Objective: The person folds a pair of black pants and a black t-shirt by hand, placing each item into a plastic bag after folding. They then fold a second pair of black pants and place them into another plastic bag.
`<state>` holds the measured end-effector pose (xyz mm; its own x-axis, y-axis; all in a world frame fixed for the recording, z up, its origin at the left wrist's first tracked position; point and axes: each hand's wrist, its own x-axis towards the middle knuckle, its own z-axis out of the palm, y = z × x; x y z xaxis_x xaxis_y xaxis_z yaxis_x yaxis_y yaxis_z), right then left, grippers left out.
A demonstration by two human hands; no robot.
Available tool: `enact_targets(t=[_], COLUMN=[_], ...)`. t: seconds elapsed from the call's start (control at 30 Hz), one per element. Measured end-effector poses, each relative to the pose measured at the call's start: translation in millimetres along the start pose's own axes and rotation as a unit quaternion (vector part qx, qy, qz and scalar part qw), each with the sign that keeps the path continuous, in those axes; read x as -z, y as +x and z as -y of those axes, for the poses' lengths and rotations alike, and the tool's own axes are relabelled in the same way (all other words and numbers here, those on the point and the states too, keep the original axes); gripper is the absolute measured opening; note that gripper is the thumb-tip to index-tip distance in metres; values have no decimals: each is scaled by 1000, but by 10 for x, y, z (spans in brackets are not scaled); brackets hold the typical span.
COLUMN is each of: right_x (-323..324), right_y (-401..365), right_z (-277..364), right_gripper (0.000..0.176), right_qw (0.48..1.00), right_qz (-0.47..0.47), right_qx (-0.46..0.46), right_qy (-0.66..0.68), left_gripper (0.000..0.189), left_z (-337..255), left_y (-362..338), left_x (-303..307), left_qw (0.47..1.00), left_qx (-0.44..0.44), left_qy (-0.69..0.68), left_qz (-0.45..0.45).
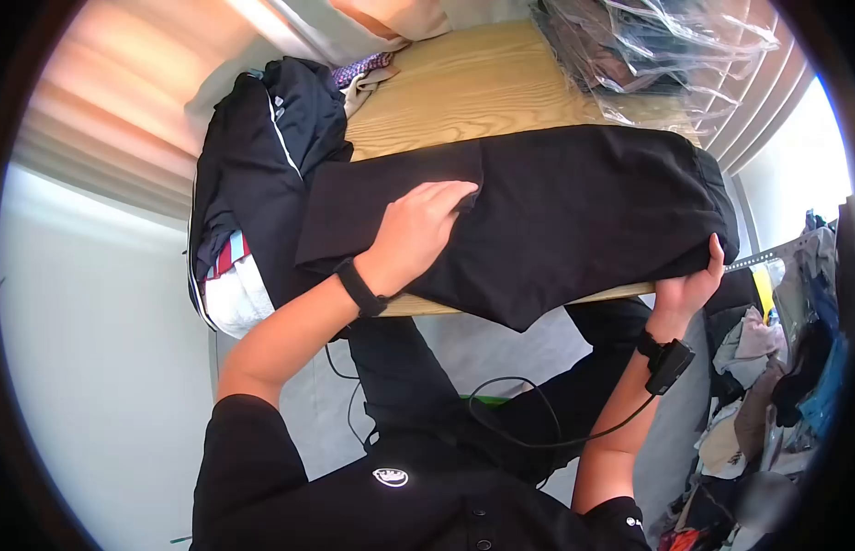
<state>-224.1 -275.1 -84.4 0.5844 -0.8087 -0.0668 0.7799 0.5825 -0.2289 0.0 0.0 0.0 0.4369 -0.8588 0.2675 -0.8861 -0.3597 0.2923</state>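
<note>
A pair of black trousers [574,211] lies across the wooden table, one end folded back over itself at the left. My left hand [423,230] is closed at the edge of that folded-back part, fingertips pinching the cloth. At the elastic-looking waist end on the right, my right hand [689,289] grips the near corner, thumb on top and the other fingers hidden beneath. A pointed bit of the fabric hangs over the table's front edge.
A pile of dark clothes [271,138] with a white stripe sits at the table's left. Plastic-wrapped garments [648,55] are stacked at the far right of the wooden table [446,83]. Loose clothes [758,367] fill a rack at right. A cable [538,445] runs from my right wrist.
</note>
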Motion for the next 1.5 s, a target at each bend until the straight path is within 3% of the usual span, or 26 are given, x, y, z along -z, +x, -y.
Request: enact_targets(t=[0.33,0.43,0.5,0.53,0.6,0.63,0.7,0.73,0.83,0.9,0.97,1.03,1.17,1.3,1.5], right_x=[84,72,66,70,93,110,107,87,72,83,101,105,72,114,89], right_y=[7,11,19,22,28,39,40,34,20,27,30,28,14,28,21], right_z=[-18,-6,-5,0,28,40,25,19,28,27,32,28,26,40,30], right_gripper=[35,35,35,35,35,35,35,35,35,35,35,36,36,36,35], right_qw=[1000,1000,1000,1000,1000,1000,1000,1000,1000,1000,1000,1000,1000,1000,1000], right_qz=[10,1,-4,-6,-10,-6,-2,-15,-11,4,-2,-6,-10,-13,-24], right_qx=[-10,-1,-1,1,3,3,0,9,7,-3,1,5,0,2,8], right_qy=[11,4,2,1,-2,0,5,-3,-6,-1,-6,-7,-6,2,-4], left_gripper=[43,42,41,41,38,38,34,34,31,30,30,32,44,42,42], left_z=[-236,-231,-231,-228,-236,-263,-304,-275,-177,-164,-172,-146,-219,-283,-279], left_y=[60,103,68,42,-4,8,21,25,85,118,129,95,-133,-237,-232], left_x=[-62,-129,-205,-194,-145,-120,-49,-53,-60,-17,7,-59,-238,-333,-307], left_qw=[995,992,993,993,988,988,985,985,993,991,983,987,997,995,996], left_qx=[-46,-53,-58,-58,-41,-40,42,44,77,75,112,54,-35,-46,-39], left_qy=[-90,-98,86,86,146,146,98,99,-19,-90,-129,-121,15,73,45], left_qz=[-14,-53,-58,-58,16,16,136,135,82,-65,-64,-93,60,56,64])
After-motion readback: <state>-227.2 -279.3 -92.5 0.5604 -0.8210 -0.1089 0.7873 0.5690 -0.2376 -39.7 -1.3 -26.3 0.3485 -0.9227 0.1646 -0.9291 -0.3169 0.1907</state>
